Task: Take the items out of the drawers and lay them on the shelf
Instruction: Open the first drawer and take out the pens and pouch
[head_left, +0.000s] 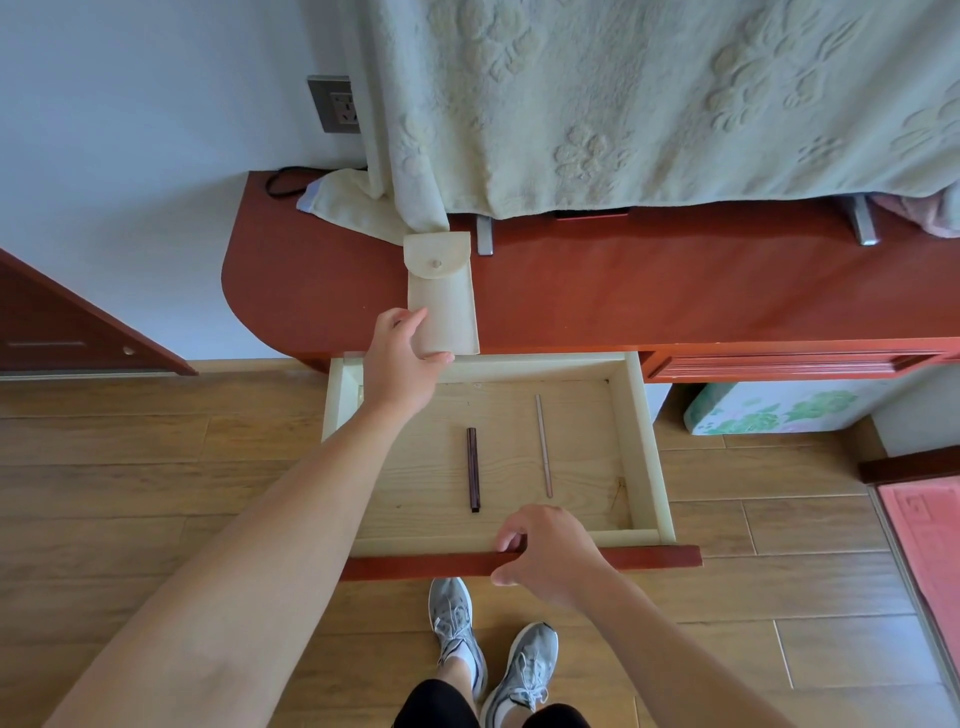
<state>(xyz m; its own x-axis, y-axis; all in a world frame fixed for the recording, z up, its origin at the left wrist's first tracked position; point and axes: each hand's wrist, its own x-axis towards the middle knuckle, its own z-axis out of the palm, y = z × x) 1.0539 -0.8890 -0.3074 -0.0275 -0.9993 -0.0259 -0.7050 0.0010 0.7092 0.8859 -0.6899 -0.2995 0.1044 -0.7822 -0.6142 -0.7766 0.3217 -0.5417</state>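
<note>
Gripping the drawer front, the right hand seems to steady the open drawer, where a dark pen and a thin stick wait. Farther off, the left hand pinches a cream pouch flat on the red shelf, apparently placing it.

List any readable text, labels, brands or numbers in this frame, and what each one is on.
No readable text anywhere.
Pink mat: faint embossed marks, too blurred to read.
Wall socket: no lettering visible.
Cream pouch, dark stick and thin rod in the drawer: no markings visible.
Grey shoes: no brand visible.
</note>
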